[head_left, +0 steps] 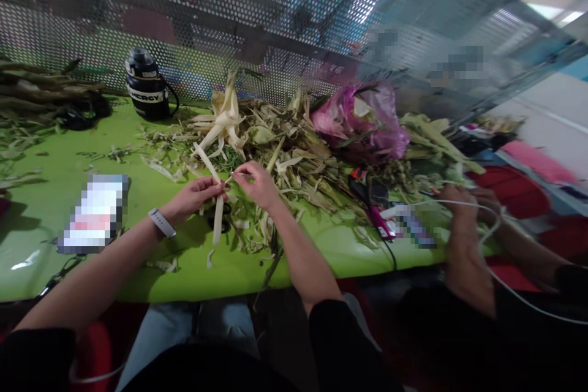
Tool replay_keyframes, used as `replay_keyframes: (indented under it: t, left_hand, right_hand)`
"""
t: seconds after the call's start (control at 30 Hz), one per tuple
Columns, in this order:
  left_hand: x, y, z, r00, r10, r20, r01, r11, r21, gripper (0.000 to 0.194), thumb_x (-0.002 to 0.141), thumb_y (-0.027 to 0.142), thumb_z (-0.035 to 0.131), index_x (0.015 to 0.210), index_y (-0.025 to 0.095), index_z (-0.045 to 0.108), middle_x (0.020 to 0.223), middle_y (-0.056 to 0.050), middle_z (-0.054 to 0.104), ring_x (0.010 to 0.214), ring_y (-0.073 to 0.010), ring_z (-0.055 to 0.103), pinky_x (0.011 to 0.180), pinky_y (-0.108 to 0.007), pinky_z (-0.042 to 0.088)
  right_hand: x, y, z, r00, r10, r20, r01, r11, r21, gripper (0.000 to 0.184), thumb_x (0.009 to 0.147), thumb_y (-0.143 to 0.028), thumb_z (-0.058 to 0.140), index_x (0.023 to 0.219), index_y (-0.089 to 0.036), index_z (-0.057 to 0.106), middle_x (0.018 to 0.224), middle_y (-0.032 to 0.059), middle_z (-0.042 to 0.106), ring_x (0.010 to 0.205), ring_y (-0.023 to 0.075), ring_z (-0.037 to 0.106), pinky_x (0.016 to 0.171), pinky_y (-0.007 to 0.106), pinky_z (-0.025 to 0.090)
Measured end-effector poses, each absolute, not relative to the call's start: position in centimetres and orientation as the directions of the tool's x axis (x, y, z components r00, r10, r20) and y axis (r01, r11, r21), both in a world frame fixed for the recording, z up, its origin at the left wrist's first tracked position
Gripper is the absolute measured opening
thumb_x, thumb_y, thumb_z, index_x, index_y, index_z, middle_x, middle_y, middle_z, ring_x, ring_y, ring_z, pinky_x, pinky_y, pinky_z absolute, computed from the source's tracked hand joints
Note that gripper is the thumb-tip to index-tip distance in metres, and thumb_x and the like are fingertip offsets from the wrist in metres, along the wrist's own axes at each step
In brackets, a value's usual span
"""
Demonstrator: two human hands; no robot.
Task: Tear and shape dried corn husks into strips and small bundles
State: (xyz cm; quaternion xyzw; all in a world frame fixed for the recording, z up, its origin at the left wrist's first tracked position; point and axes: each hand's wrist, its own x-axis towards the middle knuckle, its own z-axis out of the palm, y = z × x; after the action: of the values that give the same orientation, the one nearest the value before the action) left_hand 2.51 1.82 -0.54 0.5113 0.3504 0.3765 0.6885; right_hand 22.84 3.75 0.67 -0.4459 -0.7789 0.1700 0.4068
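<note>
Clockwise from the left hand [206,188], a smartphone [94,211] lies at nine and a black flask [149,92] stands at eleven. That hand pinches pale corn-husk strips [218,220]; at three, the right hand [257,182] pinches a thin strand [228,179]. Pink plastic bag [362,122]: two.

On the green tabletop [151,278], the blurred phone with a bright screen [94,214] lies near left, and the black lidded bottle [147,86] stands far left. The heap of dry corn husks [275,135] spreads across the far middle, with the pink plastic bag [362,122] at its right.
</note>
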Motion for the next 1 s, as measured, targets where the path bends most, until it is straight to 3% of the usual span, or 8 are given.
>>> replay_keyframes:
  t: [0.07, 0.13, 0.23, 0.43, 0.53, 0.7, 1.0]
  left_hand:
    - [2.6, 2.0, -0.7, 0.417, 0.899, -0.135, -0.251, 0.257, 0.933, 0.025, 0.079, 0.037, 0.071, 0.090, 0.015, 0.068, 0.089, -0.007, 0.073, 0.071, -0.0112, 0.063, 0.058, -0.020, 0.045]
    - [2.6, 2.3, -0.9, 0.363, 0.916, -0.170, -0.337, 0.299, 0.893, 0.024, 0.081, 0.034, 0.069, 0.095, 0.015, 0.068, 0.095, -0.009, 0.073, 0.073, -0.0112, 0.066, 0.058, -0.019, 0.046]
    - [2.5, 2.7, -1.1, 0.326, 0.927, -0.184, -0.435, 0.320, 0.841, 0.016, 0.083, 0.024, 0.066, 0.094, 0.013, 0.067, 0.098, -0.010, 0.074, 0.079, -0.0129, 0.069, 0.065, -0.020, 0.052]
    - [2.3, 2.8, -0.9, 0.328, 0.928, -0.175, -0.522, 0.333, 0.786, 0.013, 0.082, 0.015, 0.060, 0.093, 0.011, 0.066, 0.093, -0.010, 0.073, 0.085, -0.0161, 0.071, 0.071, -0.023, 0.054]
    - [2.4, 2.7, -0.9, 0.278, 0.948, -0.152, -0.507, 0.280, 0.815, 0.018, 0.079, 0.021, 0.067, 0.094, 0.012, 0.067, 0.091, -0.007, 0.073, 0.080, -0.0135, 0.069, 0.066, -0.020, 0.051]
    - [2.4, 2.6, -1.3, 0.124, 0.991, -0.047, -0.339, 0.086, 0.937, 0.031, 0.072, 0.032, 0.078, 0.095, 0.016, 0.067, 0.083, -0.001, 0.069, 0.064, -0.0072, 0.058, 0.054, -0.017, 0.040]
    - [2.0, 2.8, -0.8, 0.083, 0.997, 0.005, -0.234, 0.015, 0.972, 0.036, 0.064, 0.033, 0.081, 0.091, 0.016, 0.064, 0.076, 0.001, 0.065, 0.067, -0.0104, 0.055, 0.061, -0.022, 0.040]
  right_hand:
    - [23.2, 3.9, 0.9, -0.186, 0.780, 0.597, 0.626, 0.562, -0.540, 0.027, 0.090, -0.043, 0.053, 0.102, -0.020, 0.062, 0.109, 0.0120, 0.062, 0.111, 0.0257, 0.053, 0.099, 0.042, 0.040]
    - [23.5, 3.7, 1.2, -0.125, 0.734, 0.667, 0.661, 0.563, -0.496, 0.029, 0.092, -0.041, 0.050, 0.110, -0.022, 0.061, 0.118, 0.0137, 0.059, 0.121, 0.0281, 0.048, 0.106, 0.047, 0.035]
    - [23.2, 3.1, 1.4, -0.187, 0.734, 0.653, 0.630, 0.599, -0.494, 0.026, 0.094, -0.037, 0.045, 0.104, -0.022, 0.064, 0.106, 0.0124, 0.064, 0.108, 0.0268, 0.055, 0.101, 0.046, 0.039]
    - [22.1, 2.6, 0.9, -0.383, 0.838, 0.389, 0.663, 0.543, -0.515, 0.032, 0.092, -0.045, 0.052, 0.104, -0.019, 0.065, 0.097, 0.0095, 0.068, 0.088, 0.0213, 0.061, 0.078, 0.033, 0.045]
    - [22.0, 2.9, 0.5, -0.389, 0.836, 0.386, 0.667, 0.545, -0.507, 0.031, 0.097, -0.041, 0.045, 0.092, -0.019, 0.066, 0.084, 0.0065, 0.068, 0.078, 0.0177, 0.060, 0.072, 0.029, 0.043]
    - [21.7, 2.7, 0.1, -0.475, 0.777, 0.413, 0.627, 0.628, -0.461, 0.028, 0.096, -0.039, 0.049, 0.091, -0.018, 0.067, 0.087, 0.0064, 0.068, 0.082, 0.0173, 0.059, 0.075, 0.029, 0.043]
    - [20.6, 1.5, -0.1, -0.617, 0.666, 0.419, 0.576, 0.745, -0.337, 0.025, 0.096, -0.035, 0.049, 0.096, -0.019, 0.069, 0.087, 0.0084, 0.067, 0.085, 0.0192, 0.058, 0.076, 0.031, 0.045]
